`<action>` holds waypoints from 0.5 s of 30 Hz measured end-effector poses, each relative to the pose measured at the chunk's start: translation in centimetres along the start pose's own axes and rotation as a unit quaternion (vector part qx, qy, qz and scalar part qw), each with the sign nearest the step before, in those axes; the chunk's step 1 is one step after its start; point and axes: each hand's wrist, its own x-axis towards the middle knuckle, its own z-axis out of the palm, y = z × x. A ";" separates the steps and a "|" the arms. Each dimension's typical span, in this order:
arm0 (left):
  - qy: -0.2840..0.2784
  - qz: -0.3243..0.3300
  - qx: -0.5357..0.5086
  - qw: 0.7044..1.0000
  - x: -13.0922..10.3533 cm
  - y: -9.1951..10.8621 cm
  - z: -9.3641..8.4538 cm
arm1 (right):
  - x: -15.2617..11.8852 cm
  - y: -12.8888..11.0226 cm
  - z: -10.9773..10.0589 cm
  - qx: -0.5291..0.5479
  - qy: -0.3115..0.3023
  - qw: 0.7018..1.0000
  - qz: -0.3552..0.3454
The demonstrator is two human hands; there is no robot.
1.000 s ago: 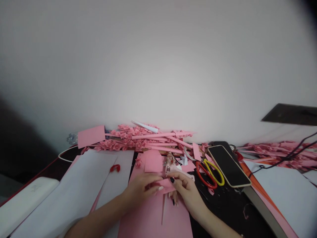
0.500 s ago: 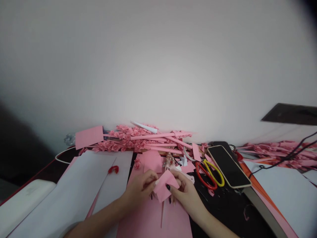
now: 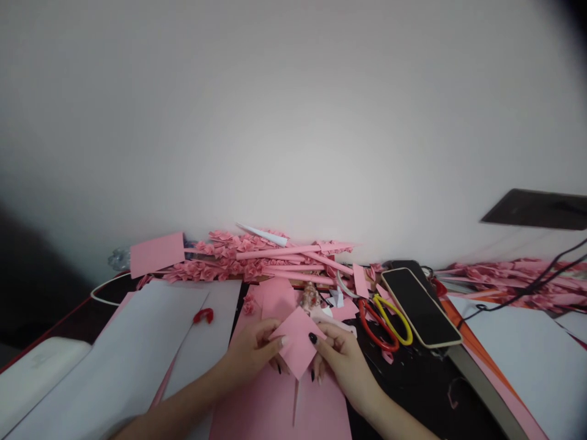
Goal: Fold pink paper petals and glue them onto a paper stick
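Note:
Both hands hold one small pink paper square [image 3: 298, 342], turned with a corner toward me, above a large pink sheet [image 3: 275, 409]. My left hand [image 3: 259, 351] pinches its left corner, thumb on top. On the right corner, my right hand [image 3: 337, 354] grips it with a dark-nailed thumb on the paper and fingers beneath. A thin pointed sliver [image 3: 296, 403] shows below the square's near corner. Just behind the hands lie more pink paper [image 3: 278, 299] and a small pink paper flower [image 3: 249, 304].
Red-handled [image 3: 376, 327] and yellow-handled scissors [image 3: 397, 321] and a phone [image 3: 422, 307] lie right. Pink paper flower stems [image 3: 275, 253] line the wall. White sheets [image 3: 123, 342] and a white device [image 3: 41, 379] are left; black cables [image 3: 527, 293] hang far right.
The pink square has turned flatter and more squarely toward me. My left thumb has come onto its left side, where my left fingers were at its edge before. The view has shifted slightly.

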 end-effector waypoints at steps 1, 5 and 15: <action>-0.003 -0.009 -0.013 1.000 0.0 0.1 0.0 | 0.0 -0.1 0.0 0.008 -0.006 1.000 -0.003; -0.007 -0.052 -0.092 0.994 0.1 0.3 -0.2 | -0.2 -0.2 -0.2 0.079 -0.019 0.997 0.002; 0.028 -0.088 -0.311 0.946 -0.3 0.7 -0.4 | -0.7 -0.8 -0.5 0.250 -0.052 0.965 0.051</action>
